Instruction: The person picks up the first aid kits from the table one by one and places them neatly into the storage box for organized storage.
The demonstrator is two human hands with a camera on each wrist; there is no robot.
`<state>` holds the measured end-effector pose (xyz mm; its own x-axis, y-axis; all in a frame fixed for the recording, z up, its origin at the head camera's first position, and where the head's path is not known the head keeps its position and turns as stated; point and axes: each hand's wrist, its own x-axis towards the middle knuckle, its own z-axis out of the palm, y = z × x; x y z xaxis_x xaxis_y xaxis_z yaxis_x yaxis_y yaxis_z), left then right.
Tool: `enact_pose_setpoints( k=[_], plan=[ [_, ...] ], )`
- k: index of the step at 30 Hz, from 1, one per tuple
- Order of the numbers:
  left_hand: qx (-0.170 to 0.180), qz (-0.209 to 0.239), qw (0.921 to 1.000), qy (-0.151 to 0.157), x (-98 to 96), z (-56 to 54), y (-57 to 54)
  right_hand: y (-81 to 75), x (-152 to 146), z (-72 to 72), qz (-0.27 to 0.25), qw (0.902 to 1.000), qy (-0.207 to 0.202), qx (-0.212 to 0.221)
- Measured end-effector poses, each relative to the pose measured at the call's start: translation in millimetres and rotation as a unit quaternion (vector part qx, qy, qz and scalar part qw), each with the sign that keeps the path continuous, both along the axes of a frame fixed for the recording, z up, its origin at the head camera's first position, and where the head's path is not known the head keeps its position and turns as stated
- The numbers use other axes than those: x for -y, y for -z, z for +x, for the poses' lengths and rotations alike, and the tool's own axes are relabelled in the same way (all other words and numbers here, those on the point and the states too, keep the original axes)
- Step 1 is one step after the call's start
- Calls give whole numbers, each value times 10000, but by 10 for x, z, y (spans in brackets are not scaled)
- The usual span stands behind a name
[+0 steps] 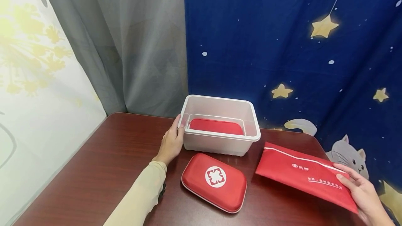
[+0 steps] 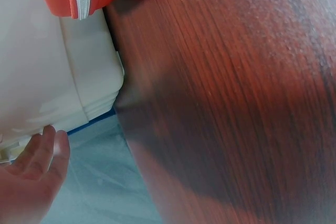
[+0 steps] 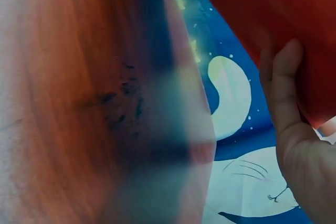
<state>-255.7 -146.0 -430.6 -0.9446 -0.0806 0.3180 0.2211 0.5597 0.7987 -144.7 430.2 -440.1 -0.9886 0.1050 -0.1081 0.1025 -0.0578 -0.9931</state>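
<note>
At the table's far side, my left hand (image 1: 171, 142) touches the left end of a white plastic bin (image 1: 220, 146), its thumb near the rim. Fairly straight fingers (image 2: 59, 153) lie against the bin's outer wall in the left wrist view. Inside the bin lies a flat red item (image 1: 216, 126) with rounded corners. A flat red pouch (image 1: 282, 165) with a white zip line and white lettering hangs tilted at the right; my right hand (image 1: 361, 191) pinches its right end, thumb on the front. Between the hands lies a red first-aid case (image 1: 201, 187) with a white cross emblem.
The dark red-brown wooden table (image 1: 94, 170) ends just behind the bin. A grey curtain (image 1: 150, 51) and a blue star-patterned curtain (image 1: 245, 37) hang behind it. At the left is a pale printed cloth (image 1: 41, 114).
</note>
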Motion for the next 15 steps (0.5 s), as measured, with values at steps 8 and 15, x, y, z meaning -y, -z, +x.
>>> enact_pose_setpoints(
  k=[8,15],
  plan=[
    [-56,61,10000,-22,-2,4,-8,0,-28,-45,-713,9959,296,-467],
    [-101,30,9999,-28,-2,3,5,-37,15,-80,-1791,9772,85,-1140]
  ],
)
